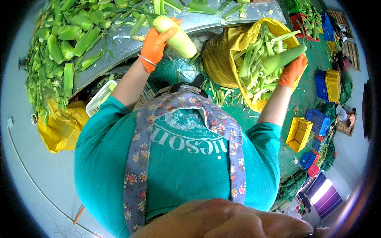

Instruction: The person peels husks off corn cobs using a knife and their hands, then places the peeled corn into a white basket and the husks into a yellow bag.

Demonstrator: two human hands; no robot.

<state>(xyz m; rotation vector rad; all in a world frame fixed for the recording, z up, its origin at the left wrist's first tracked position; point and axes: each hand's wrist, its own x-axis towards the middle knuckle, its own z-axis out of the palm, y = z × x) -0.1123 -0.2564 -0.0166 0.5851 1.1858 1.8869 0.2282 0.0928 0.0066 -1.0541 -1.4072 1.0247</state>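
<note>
My left hand (157,44), in an orange glove with a metal bangle at the wrist, grips a pale, mostly husked ear of corn (178,38) by the metal table's near edge. A small knife (126,37) with a light handle points left from behind this hand; whether the hand holds it, I cannot tell. My right hand (293,71), also in an orange glove, holds a broad green corn husk (282,59) over the mouth of a yellow sack (220,56). Pale green husk strips (253,68) fill the sack. Unhusked ears (55,49) are heaped on the table's left.
The metal table (119,50) curves along the far side. A white plastic basket (96,99) and another yellow sack (64,125) are at the left. Husk scraps (223,96) litter the green floor. Yellow crates (299,134) and blue crates (318,122) stand at the right; people are beyond.
</note>
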